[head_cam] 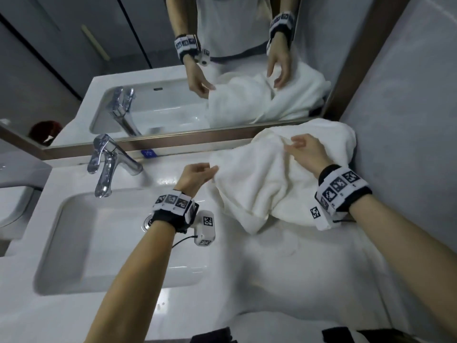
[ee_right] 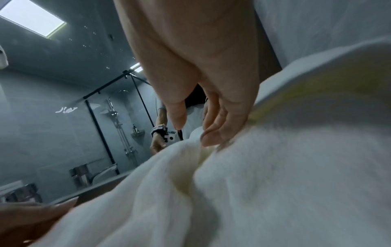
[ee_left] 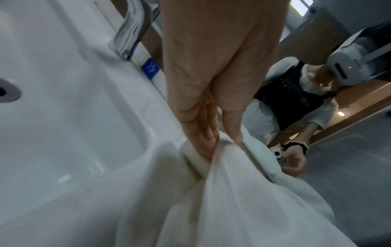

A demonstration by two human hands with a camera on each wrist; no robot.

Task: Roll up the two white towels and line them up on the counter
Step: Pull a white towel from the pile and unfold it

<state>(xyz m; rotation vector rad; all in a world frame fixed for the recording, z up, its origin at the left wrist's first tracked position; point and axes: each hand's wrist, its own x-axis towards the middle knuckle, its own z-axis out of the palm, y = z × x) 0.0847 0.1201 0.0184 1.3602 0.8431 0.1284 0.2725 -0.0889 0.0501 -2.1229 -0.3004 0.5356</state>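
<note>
A white sink (head_cam: 74,243) is set in on the left. It has a round metal drain (head_cam: 147,221) at the bottom. A shiny tap (head_cam: 108,164) stands at the far side of the sink. Behind it a big mirror (head_cam: 148,58) with a brown frame runs along the far wall. A small blue sticker (head_cam: 148,153) sits on the frame. A grey wall (head_cam: 408,95) is on the right.

Bare forearms; black wristbands (head_cam: 173,214) with white coded tags, small white cameras (head_cam: 204,227).
</note>
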